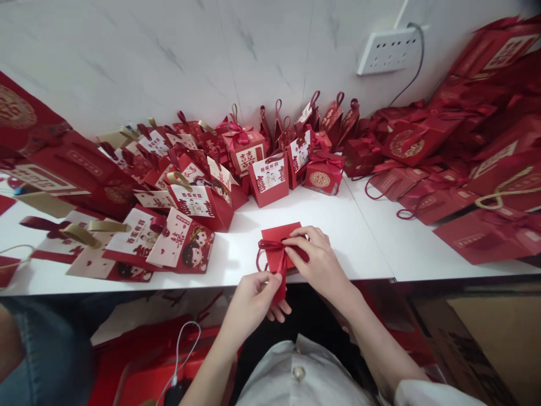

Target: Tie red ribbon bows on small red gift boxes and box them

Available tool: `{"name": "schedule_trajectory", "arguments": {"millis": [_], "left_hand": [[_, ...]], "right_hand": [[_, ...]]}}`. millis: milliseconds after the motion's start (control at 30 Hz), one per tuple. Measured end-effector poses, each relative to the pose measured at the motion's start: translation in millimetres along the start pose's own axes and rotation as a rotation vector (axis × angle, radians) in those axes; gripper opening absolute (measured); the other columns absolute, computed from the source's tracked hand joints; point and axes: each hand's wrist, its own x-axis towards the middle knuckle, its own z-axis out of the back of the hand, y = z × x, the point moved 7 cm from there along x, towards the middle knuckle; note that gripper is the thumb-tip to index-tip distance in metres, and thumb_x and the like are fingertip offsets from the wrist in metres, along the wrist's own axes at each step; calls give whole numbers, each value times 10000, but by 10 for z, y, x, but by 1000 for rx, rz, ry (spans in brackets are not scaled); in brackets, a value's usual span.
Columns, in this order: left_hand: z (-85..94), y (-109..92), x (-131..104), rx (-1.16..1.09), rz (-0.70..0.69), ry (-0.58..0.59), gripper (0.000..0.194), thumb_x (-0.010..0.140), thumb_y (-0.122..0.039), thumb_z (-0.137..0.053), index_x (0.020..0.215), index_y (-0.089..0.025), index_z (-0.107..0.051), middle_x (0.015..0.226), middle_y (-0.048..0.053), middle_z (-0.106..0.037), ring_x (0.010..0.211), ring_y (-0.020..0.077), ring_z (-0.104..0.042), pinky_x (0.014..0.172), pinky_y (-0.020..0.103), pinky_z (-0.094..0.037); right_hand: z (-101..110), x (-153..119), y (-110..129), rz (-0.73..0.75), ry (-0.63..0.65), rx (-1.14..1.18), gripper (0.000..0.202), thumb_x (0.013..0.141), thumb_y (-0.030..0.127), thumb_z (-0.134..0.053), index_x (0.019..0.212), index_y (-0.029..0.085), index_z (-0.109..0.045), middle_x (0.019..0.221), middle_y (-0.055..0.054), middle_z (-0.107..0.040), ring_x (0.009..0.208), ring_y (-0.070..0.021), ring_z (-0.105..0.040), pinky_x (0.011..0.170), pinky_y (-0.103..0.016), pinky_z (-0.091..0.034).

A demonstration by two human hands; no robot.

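Note:
A small red gift box (pixel 289 230) sits at the table's front edge, straight ahead of me. A dark red ribbon (pixel 270 245) runs across its top, and a twisted red cord handle shows at its left side. My left hand (pixel 256 293) pinches a hanging end of the ribbon between thumb and forefinger, below the box. On the box's right side, my right hand (pixel 313 251) has its thumb and forefinger closed on the ribbon near the middle. The ribbon's crossing point is partly covered by my right fingers.
Finished-looking gift boxes (pixel 269 179) stand in rows along the wall and left side. Larger red boxes (pixel 422 141) are piled on the right. A power strip (pixel 389 51) hangs on the wall. Below the table are a red tub (pixel 147 375) and, at left, another person's leg (pixel 54 349).

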Motion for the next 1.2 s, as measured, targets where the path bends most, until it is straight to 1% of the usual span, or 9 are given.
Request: {"name": "schedule_trajectory", "arguments": {"millis": [133, 200, 400, 500, 667, 833, 1067, 1133, 1200], "left_hand": [[-2, 58, -2, -18, -2, 19, 497, 709, -633, -584, 671, -140, -537, 539, 54, -658, 404, 98, -571, 391, 152, -386], [5, 60, -3, -18, -35, 24, 479, 728, -610, -581, 678, -134, -556, 574, 63, -670, 455, 105, -592, 413, 154, -404], [73, 7, 12, -16, -155, -41, 410, 752, -547, -588, 685, -143, -573, 644, 39, -639, 570, 114, -550, 489, 195, -489], [83, -8, 23, -1, -167, -60, 402, 754, -526, -588, 625, -148, -541, 606, 4, -545, 555, 101, -487, 505, 213, -507], [45, -3, 32, 24, -153, -13, 389, 774, -506, -563, 633, -144, -559, 774, 45, -587, 662, 129, -529, 521, 219, -512], [121, 14, 70, 70, -154, -18, 386, 792, -504, -540, 640, -150, -544, 581, -15, -509, 531, 102, -484, 506, 215, -471], [253, -44, -10, 252, -162, 27, 389, 820, -497, -505, 655, -148, -559, 593, -15, -522, 510, 95, -482, 520, 206, -415], [331, -117, -68, 376, -149, 55, 371, 803, -507, -528, 691, -158, -584, 624, -9, -554, 529, 106, -501, 523, 209, -412], [491, -305, -97, 532, -181, -51, 356, 792, -512, -540, 710, -171, -599, 680, -2, -593, 568, 116, -513, 536, 209, -395]], "right_hand": [[206, -45, -100, -104, -111, 75, 297, 863, 271, -552, 1140, 162, -554, 1093, -106, -541, 1053, -220, -535, 907, -361, -437], [325, -109, -214, -229, -145, 67, 267, 856, 350, -546, 1046, 163, -565, 987, -88, -572, 949, -217, -566, 841, -349, -448], [147, -352, -441, -559, 236, 297, 315, 856, 452, -489, 670, 198, -500, 653, 12, -531, 632, -149, -498, 608, -266, -376], [61, -403, -471, -586, 208, 532, 330, 845, 443, -493, 633, 193, -453, 624, 25, -452, 600, -129, -432, 583, -247, -348], [-53, -475, -563, -634, 162, 840, 318, 799, 414, -585, 623, 180, -462, 867, -23, -571, 796, -158, -526, 740, -273, -401], [-39, -510, -550, -616, 213, 775, 337, 759, 457, -628, 624, 174, -506, 973, -72, -604, 917, -210, -568, 819, -326, -426], [36, -580, -501, -461, 409, 646, 259, 798, 395, -597, 669, 184, -521, 945, -57, -597, 834, -171, -574, 755, -293, -455], [116, -531, -579, -467, 379, 584, 277, 790, 452, -592, 726, 184, -564, 864, -48, -607, 763, -168, -567, 700, -290, -458], [239, -414, -686, -526, 251, 497, 359, 805, 534, -534, 754, 182, -578, 730, -25, -581, 664, -157, -536, 616, -274, -437]]}}
